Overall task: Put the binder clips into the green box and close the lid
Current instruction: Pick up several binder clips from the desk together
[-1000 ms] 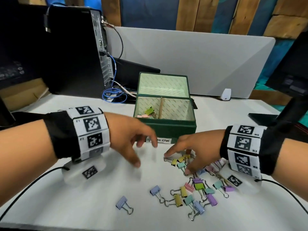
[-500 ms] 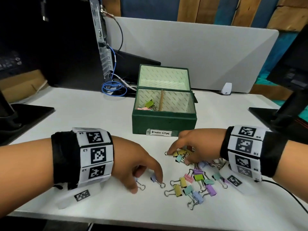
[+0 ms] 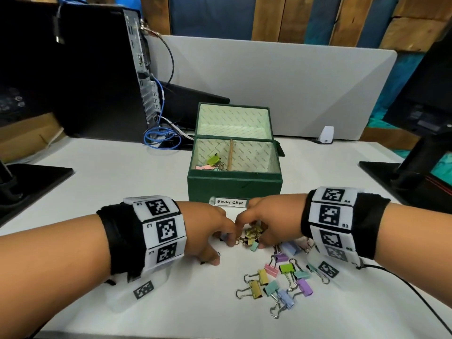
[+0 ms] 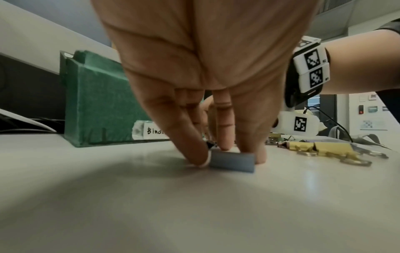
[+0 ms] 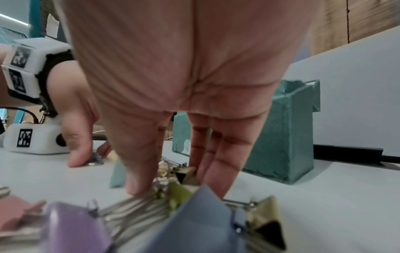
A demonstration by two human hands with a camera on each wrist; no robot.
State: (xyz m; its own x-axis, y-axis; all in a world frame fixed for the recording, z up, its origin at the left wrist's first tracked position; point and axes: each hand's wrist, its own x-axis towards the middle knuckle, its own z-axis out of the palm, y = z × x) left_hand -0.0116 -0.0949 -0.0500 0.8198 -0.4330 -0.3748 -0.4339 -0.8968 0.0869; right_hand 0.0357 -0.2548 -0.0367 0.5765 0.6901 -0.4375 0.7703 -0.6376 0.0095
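Note:
The green box (image 3: 234, 187), labelled "Binder Clips", stands mid-table with its lid (image 3: 233, 121) tilted back open. A few clips (image 3: 210, 163) lie in its left compartment. My left hand (image 3: 222, 252) is down on the table just before the box. Its thumb and fingers pinch a blue-grey binder clip (image 4: 231, 161). My right hand (image 3: 250, 234) is right beside it, fingers curled down around a cluster of yellow binder clips (image 3: 252, 234) (image 5: 186, 173). Several pastel clips (image 3: 276, 282) lie loose nearer me.
A black computer tower (image 3: 97, 69) with blue cables (image 3: 161, 138) stands at the back left. Monitor bases (image 3: 36, 174) (image 3: 401, 182) sit at both table sides. A grey divider panel (image 3: 293, 77) and a small white device (image 3: 326, 135) are behind the box.
My left hand came down onto the loose blue clips at the left, then slid forward and right until it met the right hand. The right hand stayed on the pile and closed around yellow clips.

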